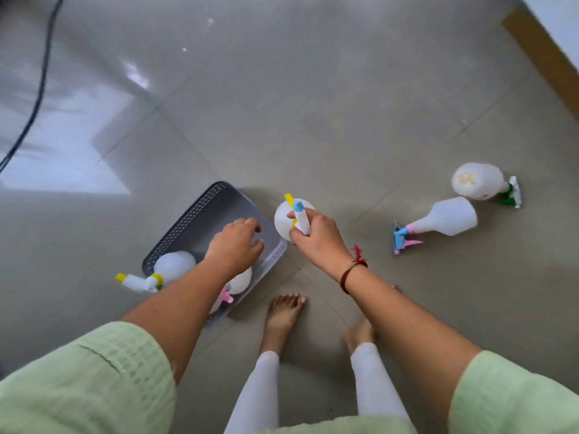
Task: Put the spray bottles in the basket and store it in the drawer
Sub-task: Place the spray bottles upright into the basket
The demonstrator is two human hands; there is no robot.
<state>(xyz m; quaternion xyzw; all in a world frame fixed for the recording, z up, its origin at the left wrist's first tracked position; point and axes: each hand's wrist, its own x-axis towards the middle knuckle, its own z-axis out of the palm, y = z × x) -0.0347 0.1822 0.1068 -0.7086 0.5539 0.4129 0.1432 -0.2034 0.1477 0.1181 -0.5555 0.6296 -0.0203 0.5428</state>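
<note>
Roughly halfway: two spray bottles [174,264] lie in the basket [200,211], my right hand [316,238] clamps a third bottle [283,219], my left hand [235,245] hovers slack, empty; two floor bottles [451,216] and the drawer remain.

A yellow-nozzled bottle [174,264] and a pink-triggered bottle [242,279] lie in the grey basket [200,214]. A blue-collared bottle [283,221] is upright just right of it. A blue-triggered bottle [449,217] and a green-triggered bottle [476,181] lie farther right.

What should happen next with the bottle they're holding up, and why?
Probably move the spray bottle in the right hand a little leftward and set it into the grey basket. It is held right beside the basket's rim, and the basket's far half shows bare room beyond two bottles lying inside.
</note>
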